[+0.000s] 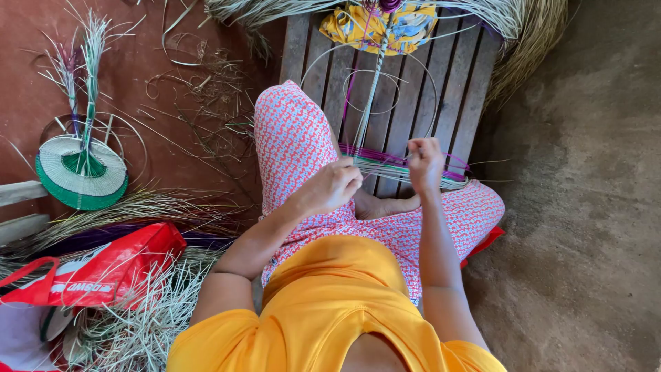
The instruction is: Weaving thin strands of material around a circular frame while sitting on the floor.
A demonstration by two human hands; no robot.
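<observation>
I sit on a wooden slat platform (447, 89) with a half-woven fan (385, 169) of pale, purple and green straw strips over my lap. My left hand (334, 186) grips the woven band at its left end. My right hand (425, 164) pinches thin strips at the band's right side. A long bundled stem (372, 96) runs from the weave away from me toward a yellow patterned cloth (379, 27). Thin hoops of strip loop around the stem.
A finished green-and-white woven fan (81, 172) lies on the red floor at left. A red bag (103, 272) and loose dry straw (138, 324) sit at lower left. Straw bundles (523, 41) lie beyond the platform. Bare grey ground (585, 207) is at right.
</observation>
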